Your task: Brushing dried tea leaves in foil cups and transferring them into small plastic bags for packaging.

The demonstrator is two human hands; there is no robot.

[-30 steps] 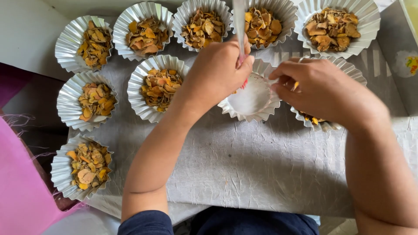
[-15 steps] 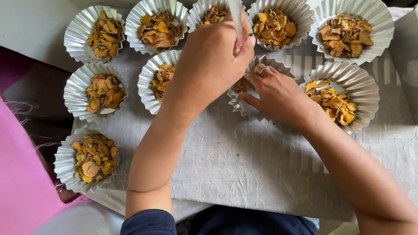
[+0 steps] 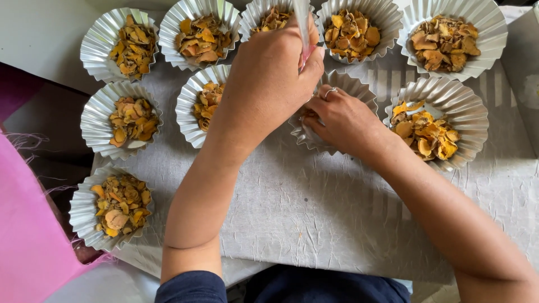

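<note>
**Hands at the middle foil cup, head view**

Reaching across from the near edge, the left hand is closed with its fingers curled round a slim silver utensil, whose handle rises toward the far side. Its working end is hidden behind the hand.

The right hand rests on the middle foil cup, fingers bent and lying against the cup's near rim; a ring shows on one finger. Whether those fingers pinch anything cannot be told. This cup sits in the second row on the grey crinkled sheet covering the tabletop, mostly hidden beneath both hands, with a few orange chips visible inside.

Just to its right stands a foil cup with yellow chips; just to its left, a partly covered filled cup. Five filled cups line the far row, two more stand at the left. Pink cloth lies at the near left.
</note>
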